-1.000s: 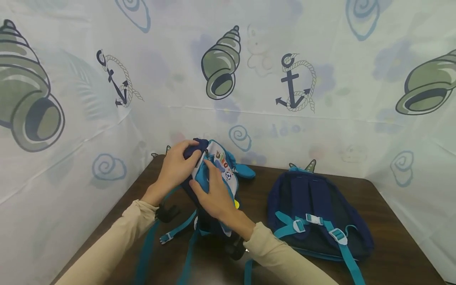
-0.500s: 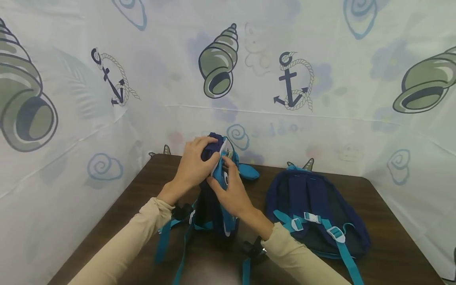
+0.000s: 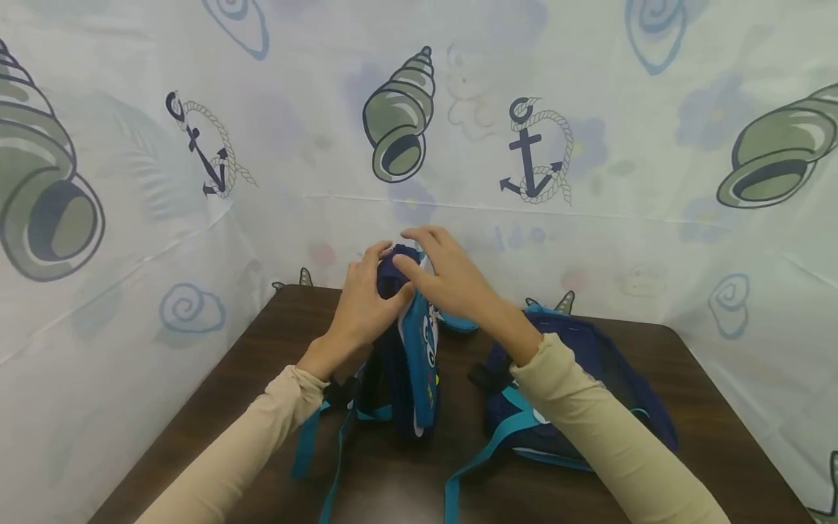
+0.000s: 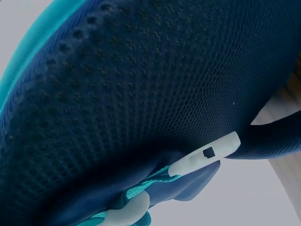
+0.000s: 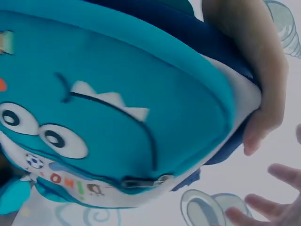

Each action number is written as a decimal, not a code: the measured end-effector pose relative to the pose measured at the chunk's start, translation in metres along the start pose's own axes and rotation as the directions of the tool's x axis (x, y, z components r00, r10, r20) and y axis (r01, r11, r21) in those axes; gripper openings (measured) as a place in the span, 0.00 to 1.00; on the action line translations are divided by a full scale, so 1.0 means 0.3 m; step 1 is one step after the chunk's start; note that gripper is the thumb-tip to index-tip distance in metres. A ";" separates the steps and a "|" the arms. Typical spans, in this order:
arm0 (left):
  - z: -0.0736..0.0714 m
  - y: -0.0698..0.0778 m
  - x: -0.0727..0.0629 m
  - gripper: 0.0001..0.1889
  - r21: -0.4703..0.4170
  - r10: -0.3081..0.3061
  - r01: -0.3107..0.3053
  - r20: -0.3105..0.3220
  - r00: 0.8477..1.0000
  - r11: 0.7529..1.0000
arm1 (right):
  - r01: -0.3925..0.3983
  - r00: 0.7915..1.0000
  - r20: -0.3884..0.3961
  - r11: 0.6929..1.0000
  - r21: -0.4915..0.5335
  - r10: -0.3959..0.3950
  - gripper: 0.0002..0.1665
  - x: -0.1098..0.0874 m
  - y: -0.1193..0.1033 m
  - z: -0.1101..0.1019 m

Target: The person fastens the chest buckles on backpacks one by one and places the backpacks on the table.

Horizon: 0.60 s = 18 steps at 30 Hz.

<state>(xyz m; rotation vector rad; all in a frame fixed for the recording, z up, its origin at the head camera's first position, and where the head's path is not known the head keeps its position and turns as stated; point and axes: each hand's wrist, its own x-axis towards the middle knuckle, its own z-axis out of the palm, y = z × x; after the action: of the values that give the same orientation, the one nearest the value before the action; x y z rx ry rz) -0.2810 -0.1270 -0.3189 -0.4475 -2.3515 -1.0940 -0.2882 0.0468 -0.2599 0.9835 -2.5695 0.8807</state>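
My left hand [image 3: 369,302] grips the upper end of a small blue backpack [image 3: 419,364], which stands nearly edge-on on the table. In the right wrist view the pack's turquoise front [image 5: 183,99] has cartoon eyes, white teeth and a zip pull [image 5: 162,180] near its printed white band. The left thumb [image 5: 258,129] bends over its end there. My right hand [image 3: 452,273] hovers by the top, and its spread fingers [image 5: 268,207] are apart from the pack in the right wrist view. Dark mesh [image 4: 155,89] and a white buckle [image 4: 204,154] show in the left wrist view.
A second navy backpack [image 3: 589,356] lies straps-up at the right, partly behind my right forearm. Loose turquoise straps [image 3: 481,458] trail over the dark wooden table [image 3: 262,349]. A white curtain [image 3: 314,109] printed with shells and anchors hangs behind and to the sides.
The held backpack has shifted right and turned more edge-on. My right hand has left the pack's front by the zip and risen to its top, fingers spread. My left hand keeps its grip.
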 end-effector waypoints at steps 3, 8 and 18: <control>0.004 0.006 -0.003 0.45 -0.031 0.000 0.000 -0.007 1.000 1.000 | -0.004 0.995 0.095 0.998 -0.056 0.009 0.34 0.039 -0.024 -0.010; 0.005 0.011 -0.007 0.50 -0.060 0.023 -0.023 0.000 1.000 0.998 | 0.013 0.977 0.212 0.993 -0.118 0.013 0.31 0.065 -0.041 -0.001; -0.018 -0.026 -0.040 0.52 -0.246 0.069 -0.026 0.168 0.983 0.969 | 0.000 0.957 0.285 0.980 -0.200 0.058 0.32 0.058 -0.032 -0.007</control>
<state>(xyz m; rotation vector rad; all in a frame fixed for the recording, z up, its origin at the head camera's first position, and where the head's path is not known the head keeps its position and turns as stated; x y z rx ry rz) -0.2733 -0.1370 -0.3275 -0.7122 -2.3491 -1.3764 -0.2945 0.0335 -0.2465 1.0863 -2.8522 0.5028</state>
